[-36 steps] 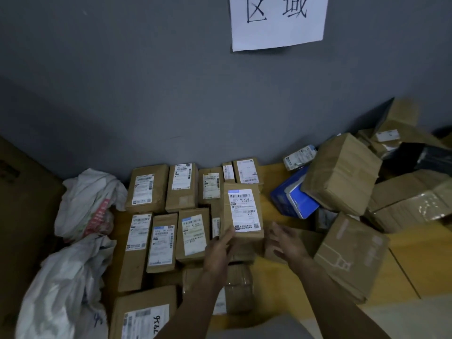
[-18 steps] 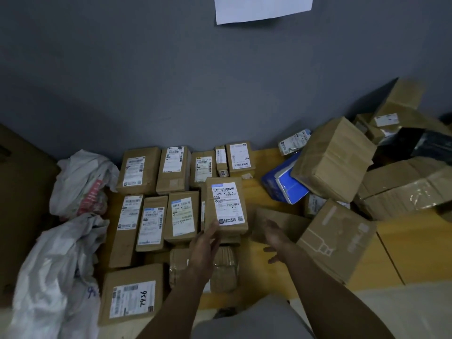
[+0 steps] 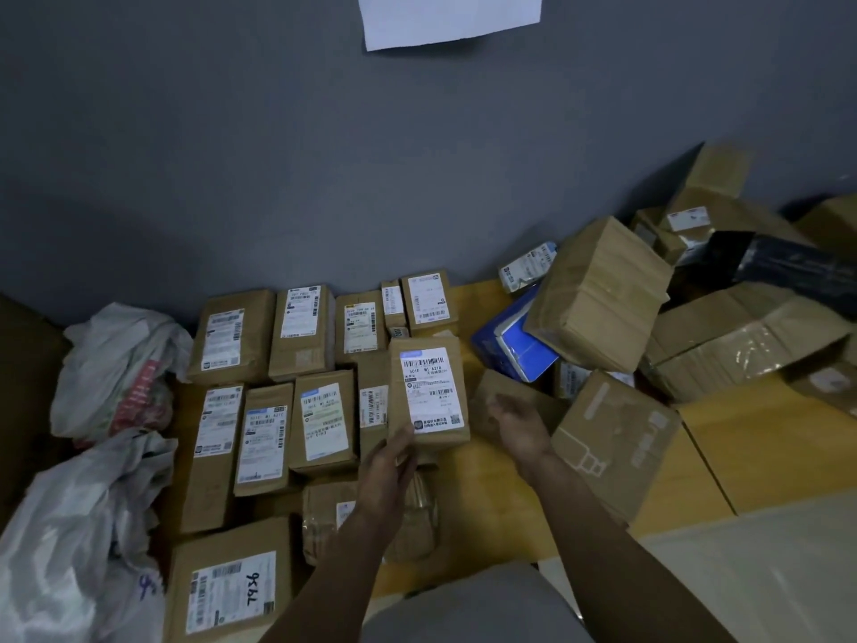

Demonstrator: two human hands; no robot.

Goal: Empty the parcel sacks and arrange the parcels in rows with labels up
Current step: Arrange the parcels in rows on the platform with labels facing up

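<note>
Brown parcels lie label-up in rows on the wooden floor (image 3: 487, 498) against the grey wall. The rightmost one, a parcel with a large white label (image 3: 429, 392), rests partly on its neighbours. My left hand (image 3: 387, 471) has straight fingers that touch this parcel's near left corner. Blurred and with loosely spread fingers, my right hand (image 3: 519, 422) hovers just right of it, over a flat brown parcel (image 3: 489, 399) whose label does not show. Two crumpled white sacks (image 3: 120, 368) (image 3: 69, 540) lie at the left.
A loose pile fills the right: a big cardboard box (image 3: 598, 294), a blue box (image 3: 519, 350), a printed carton (image 3: 617, 438), a taped carton (image 3: 742, 345) and a black package (image 3: 765, 266). A near parcel with a handwritten number (image 3: 227, 582) sits at the front left.
My right hand has come off the white-labelled parcel's near end and moved right, over the flat brown parcel. My left hand stays at the parcel's near corner. The view has shifted.
</note>
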